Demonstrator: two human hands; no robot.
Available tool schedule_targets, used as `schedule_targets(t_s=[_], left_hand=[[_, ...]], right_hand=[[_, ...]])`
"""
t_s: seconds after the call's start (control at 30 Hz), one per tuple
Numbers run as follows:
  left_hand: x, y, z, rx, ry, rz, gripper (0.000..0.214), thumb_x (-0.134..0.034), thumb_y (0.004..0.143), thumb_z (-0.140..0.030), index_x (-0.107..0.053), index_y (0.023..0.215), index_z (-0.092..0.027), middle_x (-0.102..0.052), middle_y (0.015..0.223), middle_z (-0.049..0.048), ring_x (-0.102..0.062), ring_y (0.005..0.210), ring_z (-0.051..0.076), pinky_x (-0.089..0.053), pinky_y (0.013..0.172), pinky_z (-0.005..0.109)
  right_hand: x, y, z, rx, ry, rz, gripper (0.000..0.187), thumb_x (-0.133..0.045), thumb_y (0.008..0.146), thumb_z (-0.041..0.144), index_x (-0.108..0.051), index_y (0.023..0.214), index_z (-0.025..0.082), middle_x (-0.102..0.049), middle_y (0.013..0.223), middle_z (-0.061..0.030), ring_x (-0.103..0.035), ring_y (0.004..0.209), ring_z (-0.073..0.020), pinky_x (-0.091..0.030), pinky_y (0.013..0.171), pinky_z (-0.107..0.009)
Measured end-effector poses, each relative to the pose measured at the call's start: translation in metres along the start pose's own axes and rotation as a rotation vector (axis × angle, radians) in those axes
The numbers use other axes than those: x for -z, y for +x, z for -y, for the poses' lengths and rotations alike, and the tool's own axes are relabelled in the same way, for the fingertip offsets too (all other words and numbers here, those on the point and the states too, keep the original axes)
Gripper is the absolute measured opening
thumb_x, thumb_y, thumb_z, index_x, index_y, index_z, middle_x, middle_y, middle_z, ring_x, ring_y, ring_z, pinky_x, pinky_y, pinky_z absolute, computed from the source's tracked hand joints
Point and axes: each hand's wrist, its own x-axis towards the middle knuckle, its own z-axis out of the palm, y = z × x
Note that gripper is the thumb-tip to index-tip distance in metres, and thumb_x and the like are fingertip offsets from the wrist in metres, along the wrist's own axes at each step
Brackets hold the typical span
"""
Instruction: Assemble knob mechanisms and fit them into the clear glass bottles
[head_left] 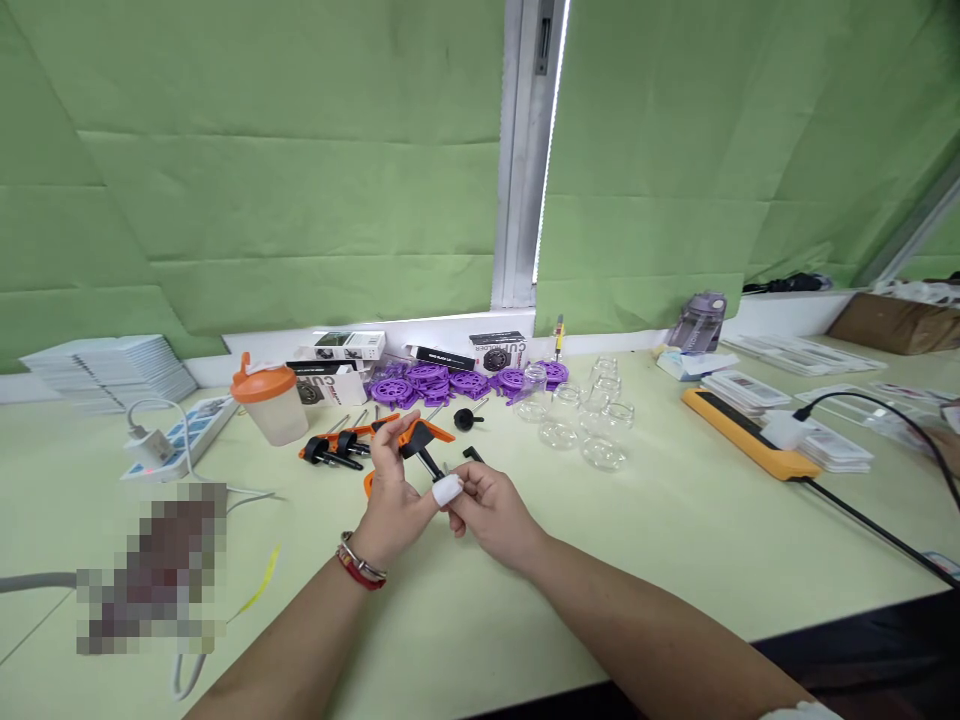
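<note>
My left hand [394, 510] is closed round an orange-and-black plastic part [426, 438], its black stem slanting down to the right. A white wrap [448, 490] covers my left thumb tip. Closed fingers of my right hand [491, 510] meet the stem's lower end; what they pinch is hidden. A small black angled piece [472, 454] shows just beyond them. Similar orange-and-black parts [337, 447] lie left of my hands. Behind is a round black piece [465, 419] with a stem.
Purple wheel-shaped parts [427, 382] and cup-holder boxes [499, 352] line the back. Clear rounded cups [604, 450] stand right of centre. An orange-lidded cup [274, 405] and a white power strip [187, 435] are at left; an orange power strip [750, 437] lies at right.
</note>
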Motion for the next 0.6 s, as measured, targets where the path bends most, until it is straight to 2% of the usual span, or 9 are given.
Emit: schedule_targets(t_s=[0.13,0.23,0.37,0.5,0.6], left_hand=[[0.006,0.001,-0.004,-0.066,0.050,0.102,0.095,-0.082,0.056,-0.028,-0.026,0.132,-0.026,-0.029,0.145,0.0159,-0.028,0.135,0.029,-0.025,0.110,0.047],[0.009,0.002,-0.010,-0.128,0.129,0.114,0.101,-0.084,0.052,-0.033,-0.025,0.134,-0.028,-0.022,0.148,0.0154,-0.021,0.138,0.032,-0.021,0.111,0.050],[0.010,0.002,-0.019,-0.205,0.299,0.156,0.115,-0.085,0.046,-0.040,-0.019,0.139,-0.027,-0.008,0.152,0.0167,-0.011,0.139,0.037,-0.020,0.109,0.055],[0.010,0.000,-0.021,-0.212,0.438,0.240,0.127,-0.083,0.047,-0.043,-0.005,0.145,-0.022,-0.017,0.148,0.0191,-0.017,0.137,0.037,-0.023,0.108,0.055],[0.010,0.000,-0.020,-0.194,0.513,0.276,0.131,-0.082,0.045,-0.045,-0.004,0.146,-0.020,-0.018,0.147,0.0192,-0.017,0.136,0.039,-0.023,0.107,0.056]], right_hand=[[0.001,0.000,0.005,-0.047,0.132,0.000,0.026,-0.067,0.071,0.036,-0.053,0.081,0.017,-0.052,0.052,0.0071,-0.049,0.044,-0.0085,-0.044,0.046,-0.024],[0.003,0.001,0.007,-0.063,0.197,0.011,0.030,-0.069,0.070,0.039,-0.053,0.081,0.017,-0.057,0.056,0.0047,-0.049,0.044,-0.0087,-0.043,0.045,-0.024],[0.008,-0.001,0.012,-0.062,0.262,0.065,0.031,-0.072,0.069,0.039,-0.055,0.081,0.016,-0.064,0.065,-0.0001,-0.054,0.054,-0.0102,-0.042,0.051,-0.024],[0.009,-0.002,0.012,-0.091,0.282,0.128,0.030,-0.073,0.069,0.039,-0.056,0.078,0.015,-0.065,0.068,-0.0014,-0.057,0.059,-0.0112,-0.043,0.057,-0.025],[0.009,-0.003,0.010,-0.094,0.282,0.158,0.028,-0.072,0.071,0.037,-0.056,0.078,0.015,-0.066,0.069,-0.0020,-0.059,0.064,-0.0124,-0.044,0.063,-0.027]])
